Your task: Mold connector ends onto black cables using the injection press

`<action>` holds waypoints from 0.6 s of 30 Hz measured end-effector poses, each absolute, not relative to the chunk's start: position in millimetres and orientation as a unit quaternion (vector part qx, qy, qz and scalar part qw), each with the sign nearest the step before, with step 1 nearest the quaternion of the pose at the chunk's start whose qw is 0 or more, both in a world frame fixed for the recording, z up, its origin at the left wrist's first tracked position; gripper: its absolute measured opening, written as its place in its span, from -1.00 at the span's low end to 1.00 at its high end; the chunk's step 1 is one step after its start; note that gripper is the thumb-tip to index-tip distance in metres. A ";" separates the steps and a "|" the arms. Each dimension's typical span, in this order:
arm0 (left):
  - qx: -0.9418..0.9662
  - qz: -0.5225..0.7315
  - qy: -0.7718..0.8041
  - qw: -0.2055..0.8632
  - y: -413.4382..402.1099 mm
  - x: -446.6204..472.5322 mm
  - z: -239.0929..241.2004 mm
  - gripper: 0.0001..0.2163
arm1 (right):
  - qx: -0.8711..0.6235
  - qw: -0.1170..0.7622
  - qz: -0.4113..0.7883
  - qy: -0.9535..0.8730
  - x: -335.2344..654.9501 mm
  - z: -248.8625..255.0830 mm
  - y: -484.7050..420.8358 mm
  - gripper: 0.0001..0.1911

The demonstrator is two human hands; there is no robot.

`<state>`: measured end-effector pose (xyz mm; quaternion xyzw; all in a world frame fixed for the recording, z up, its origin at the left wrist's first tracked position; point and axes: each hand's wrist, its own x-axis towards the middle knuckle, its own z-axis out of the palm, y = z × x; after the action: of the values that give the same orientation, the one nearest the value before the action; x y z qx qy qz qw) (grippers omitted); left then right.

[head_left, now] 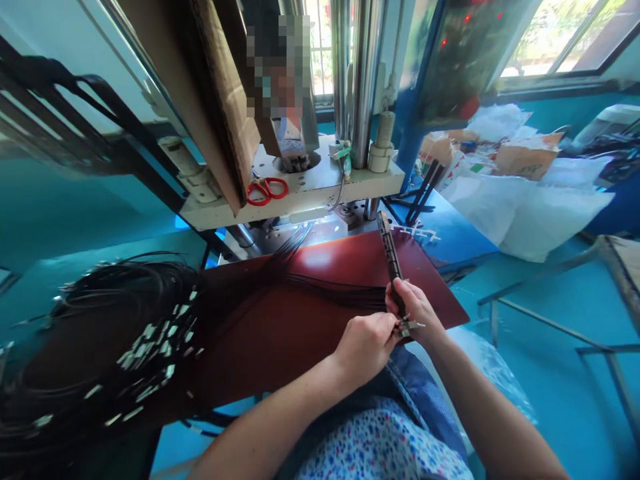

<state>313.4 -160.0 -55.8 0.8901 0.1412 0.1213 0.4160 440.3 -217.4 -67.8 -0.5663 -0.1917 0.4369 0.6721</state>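
Note:
My right hand (416, 308) is wrapped round a long dark slotted metal bar (389, 248), which points up and away over the table's right part. My left hand (364, 345) is closed at the bar's near end, its fingertips pressed together against a small part there. What exactly those fingers pinch is too small to name. Small pale pieces (411, 327) stick out beside the bar's near end, between the two hands. A bundle of thin black cables (337, 291) runs across the reddish-brown tabletop (240, 347) towards my hands.
A large coil of black cables (145, 287) with pale tags lies at the left. Ahead stands a press with a white plate (320, 190); red-handled scissors (267, 191) rest on it. Dark bars and white plastic scraps (417, 232) lie on a blue surface at right, before white bags (530, 207).

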 end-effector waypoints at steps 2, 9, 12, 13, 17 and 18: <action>0.860 0.142 0.162 0.463 -154.1 313.3 -53.9 -0.86 | -0.561 0.671 0.446 -0.188 439.7 -69.4 -217.5 -0.51; 0.675 0.091 0.259 0.685 -126.7 324.4 -51.9 -0.78 | -0.591 0.640 0.421 -0.251 436.0 -77.4 -217.6 -0.46; 0.658 0.093 0.249 0.704 -126.2 329.0 -55.1 -0.79 | -0.608 0.613 0.419 -0.281 435.5 -77.4 -217.3 -0.44; 0.656 0.101 0.250 0.705 -126.7 330.0 -56.1 -0.80 | -0.612 0.608 0.418 -0.286 435.2 -77.0 -217.1 -0.43; 0.646 0.124 0.269 0.704 -128.2 332.6 -60.8 -0.84 | -0.642 0.583 0.393 -0.306 432.5 -74.0 -215.5 -0.41; 0.643 0.127 0.271 0.705 -128.4 333.1 -62.2 -0.85 | -0.651 0.576 0.382 -0.313 431.4 -73.1 -215.0 -0.41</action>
<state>333.1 -128.4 -62.2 0.6426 0.2714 0.1275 0.7051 431.4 -215.0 -73.1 -0.6514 -0.3128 0.3821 0.5761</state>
